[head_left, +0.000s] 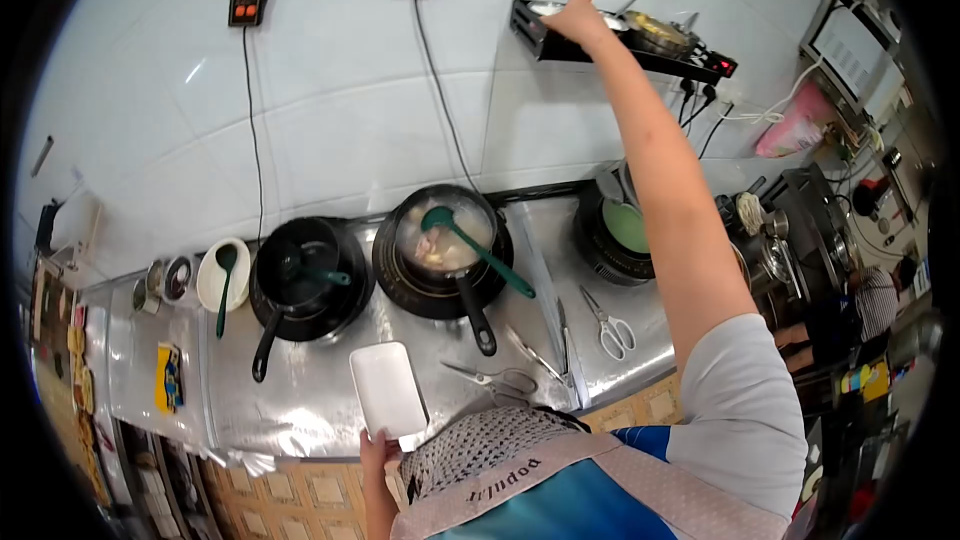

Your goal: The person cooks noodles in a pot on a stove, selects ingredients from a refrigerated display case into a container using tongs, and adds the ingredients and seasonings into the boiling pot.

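Note:
A white rectangular tray [388, 390] is held at its near edge by my left hand [376, 455], fingers closed on it. My right arm stretches up to a black wall shelf [560, 48]. There my right hand [578, 22] is over a bowl of white contents [545, 9], its fingers bent; what they grip is hidden. Beside that hand on the shelf stands a container with yellowish contents [655, 32]. Below, a pan [445, 240] holds pale liquid and pieces, with a green ladle [485, 255] resting in it. A dark pan [300, 260] sits to its left with another green utensil [330, 277].
Scissors [490, 377] and tongs [535, 355] lie near the counter's front edge; more scissors [612, 335] lie to the right. A white bowl [210, 285] with a green spoon [224, 280] stands left. A pot of green contents [625, 230] is under my right arm. A person [870, 305] is far right.

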Demonstrator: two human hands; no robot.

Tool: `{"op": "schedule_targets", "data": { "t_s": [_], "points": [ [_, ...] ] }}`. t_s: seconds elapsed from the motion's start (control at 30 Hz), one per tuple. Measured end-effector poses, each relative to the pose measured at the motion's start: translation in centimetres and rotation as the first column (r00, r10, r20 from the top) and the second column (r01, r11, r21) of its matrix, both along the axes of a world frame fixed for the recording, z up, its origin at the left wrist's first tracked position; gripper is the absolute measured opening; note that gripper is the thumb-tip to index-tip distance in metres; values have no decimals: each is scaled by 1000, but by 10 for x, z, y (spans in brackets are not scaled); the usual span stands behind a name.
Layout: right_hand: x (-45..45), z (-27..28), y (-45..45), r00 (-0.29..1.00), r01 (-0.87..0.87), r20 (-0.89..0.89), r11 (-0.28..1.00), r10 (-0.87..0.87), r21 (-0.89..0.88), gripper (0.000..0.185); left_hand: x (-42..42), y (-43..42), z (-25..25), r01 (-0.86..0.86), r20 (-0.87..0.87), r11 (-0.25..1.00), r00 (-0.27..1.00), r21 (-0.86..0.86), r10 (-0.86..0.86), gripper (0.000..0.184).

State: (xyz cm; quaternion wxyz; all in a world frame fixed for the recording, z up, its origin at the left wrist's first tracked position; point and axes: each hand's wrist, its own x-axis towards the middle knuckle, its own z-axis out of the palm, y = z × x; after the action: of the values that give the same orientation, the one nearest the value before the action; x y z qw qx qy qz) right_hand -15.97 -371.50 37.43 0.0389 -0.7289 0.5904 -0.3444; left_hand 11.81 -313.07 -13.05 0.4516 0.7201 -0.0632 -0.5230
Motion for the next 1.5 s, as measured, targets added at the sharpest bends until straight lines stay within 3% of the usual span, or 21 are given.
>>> {"op": "schedule_targets", "data": {
  "t_s": [0.1, 0.17, 0.3, 0.33, 0.47, 0.57, 0.63, 0.73, 0.83, 0.87, 0.93, 0.97, 1.0, 1.03, 1.1, 1.13, 1.17, 1.23, 1.27, 1.4, 1.5],
  "points": [
    [3, -4, -18, 995, 19, 102, 1000, -21, 20, 88, 20, -4, 24, 92, 272, 955, 947, 282, -172, 55],
    [4, -8, -22, 985, 9, 172, 999, -15, 35, 87, 30, -3, 37, 131, 560, 922, 760, 365, -330, 59],
    [3, -8, -10, 977, 87, 204, 991, -65, -100, 85, 45, -12, 76, -61, 769, 972, 624, 228, -141, 60],
    [1, -4, -4, 974, 68, 226, 984, -29, -165, 85, 47, -18, 87, -85, 790, 994, 613, 73, -6, 59],
    [-13, 28, 52, 963, -73, 235, 963, 136, -259, 82, 35, -61, 163, -60, 774, 947, 561, -316, 294, 53],
    [-15, 30, 127, 958, -187, 153, 934, 242, -305, 81, 9, -101, 216, 39, 591, 822, 714, -569, 375, 56],
    [-22, 6, 157, 958, -260, 15, 895, 285, -363, 81, -16, -128, 250, 122, 465, 715, 831, -688, 305, 60],
    [-6, -50, 238, 822, -459, 365, 888, 437, -29, 74, -64, -162, 279, 269, 355, 591, 934, -761, 33, 68],
    [16, -138, 290, 801, -505, 407, 861, 440, 62, 70, -112, -187, 286, 375, 346, 529, 925, -762, -157, 78],
    [26, -155, 311, 785, -515, 488, 840, 383, 169, 69, -122, -192, 281, 397, 374, 510, 915, -763, -153, 80],
    [45, -195, 342, 773, -498, 528, 851, 350, 165, 68, -127, -193, 260, 459, 515, 529, 856, -714, -47, 84],
    [51, -214, 355, 770, -499, 488, 864, 411, 60, 65, -126, -192, 248, 491, 622, 568, 782, -660, 47, 85],
    [54, -231, 367, 653, -575, 612, 818, 446, 17, 64, -123, -188, 233, 429, 580, 655, 814, -622, 17, 85],
    [58, -239, 376, 516, -636, 721, 770, 463, -39, 63, -116, -181, 234, 343, 418, 638, 908, -690, -35, 85],
    [53, -245, 376, 193, -713, 947, 699, 256, -43, 47, -103, -168, 239, 132, 53, 618, 988, -775, -144, 86],
    [42, -248, 367, 207, -748, 966, 661, 156, 53, 41, -98, -162, 237, 185, 123, 620, 982, -762, -142, 87],
    [35, -235, 360, 320, -754, 947, 607, 6, 251, 43, -93, -157, 239, 216, 127, 619, 974, -755, -185, 88],
    [24, -218, 340, 458, -826, 888, 388, 41, 409, 40, -86, -148, 244, 275, 129, 612, 953, -742, -273, 89],
    [29, -201, 342, 474, -825, 876, 388, 83, 410, 27, -85, -144, 241, 280, 121, 608, 950, -743, -289, 89],
    [28, -178, 335, 508, -861, 559, 386, 655, 330, 15, -84, -140, 232, 272, 81, 626, 945, -731, -317, 88],
    [31, -160, 342, 474, -874, 362, 378, 803, 306, 11, -84, -142, 227, 255, 50, 636, 946, -729, -322, 87]
  ]
}}
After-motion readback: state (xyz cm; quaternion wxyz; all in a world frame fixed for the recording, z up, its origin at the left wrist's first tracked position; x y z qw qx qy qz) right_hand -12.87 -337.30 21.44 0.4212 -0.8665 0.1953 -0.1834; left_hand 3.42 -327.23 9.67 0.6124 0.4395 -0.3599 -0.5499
